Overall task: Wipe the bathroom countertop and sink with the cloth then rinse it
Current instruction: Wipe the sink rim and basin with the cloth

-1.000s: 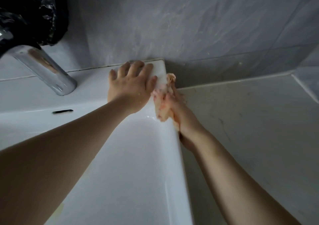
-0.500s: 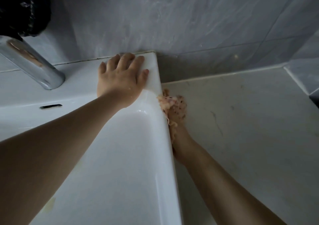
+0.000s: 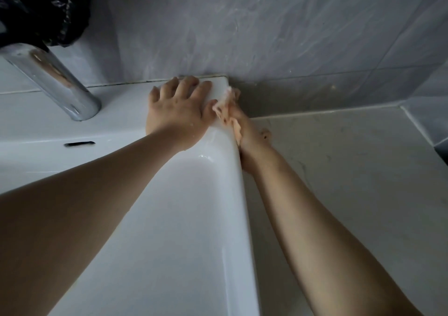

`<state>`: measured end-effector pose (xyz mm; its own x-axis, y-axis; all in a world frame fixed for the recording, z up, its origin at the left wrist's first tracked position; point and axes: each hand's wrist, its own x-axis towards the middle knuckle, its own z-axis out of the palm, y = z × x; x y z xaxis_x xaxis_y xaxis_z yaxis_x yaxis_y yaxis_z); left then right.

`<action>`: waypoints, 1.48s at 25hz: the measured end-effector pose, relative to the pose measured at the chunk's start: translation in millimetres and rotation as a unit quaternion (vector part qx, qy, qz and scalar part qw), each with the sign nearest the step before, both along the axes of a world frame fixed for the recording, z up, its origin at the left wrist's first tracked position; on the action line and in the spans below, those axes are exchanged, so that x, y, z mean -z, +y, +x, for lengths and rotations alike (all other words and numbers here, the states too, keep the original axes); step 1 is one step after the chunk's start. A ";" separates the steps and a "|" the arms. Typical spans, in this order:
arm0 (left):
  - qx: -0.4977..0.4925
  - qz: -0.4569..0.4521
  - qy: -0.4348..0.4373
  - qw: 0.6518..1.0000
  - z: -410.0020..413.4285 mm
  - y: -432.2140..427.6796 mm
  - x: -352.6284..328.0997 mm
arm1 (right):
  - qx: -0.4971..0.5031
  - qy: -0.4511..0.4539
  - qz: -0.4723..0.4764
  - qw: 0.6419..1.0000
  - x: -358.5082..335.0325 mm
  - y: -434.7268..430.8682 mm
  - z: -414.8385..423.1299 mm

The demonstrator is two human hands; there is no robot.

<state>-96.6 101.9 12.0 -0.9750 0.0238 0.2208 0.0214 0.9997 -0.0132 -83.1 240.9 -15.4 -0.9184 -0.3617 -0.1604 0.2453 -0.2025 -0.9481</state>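
A white sink (image 3: 169,218) fills the middle, raised above a pale stone countertop (image 3: 339,182) to its right. My left hand (image 3: 178,112) lies flat with spread fingers on the sink's back right corner. My right hand (image 3: 249,134) is low beside the sink's outer right wall, pressing a crumpled peach cloth (image 3: 228,108) against that wall near the back corner. The sink rim hides part of this hand and its fingers.
A chrome tap (image 3: 53,78) slants up at the back left, above a slot-shaped overflow hole (image 3: 78,143). A black plastic bag (image 3: 41,8) hangs at the top left. Grey marbled wall tiles (image 3: 266,25) rise behind.
My right hand has slid the cloth back along the sink's outer wall, from lower down by the countertop to the rear corner. My left hand has stayed planted on the corner.
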 end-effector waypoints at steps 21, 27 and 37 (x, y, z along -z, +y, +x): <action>-0.023 0.417 -0.115 0.901 108.7 62.3 50.2 | 0.017 -0.087 -0.098 0.991 18.6 11.8 83.8; -0.051 0.439 -0.123 0.889 123.2 74.1 40.5 | 0.057 -0.068 -0.004 0.996 20.4 10.1 59.5; -0.053 0.429 -0.104 0.896 125.2 74.3 43.4 | 0.017 -0.148 -0.085 0.985 6.4 3.1 57.2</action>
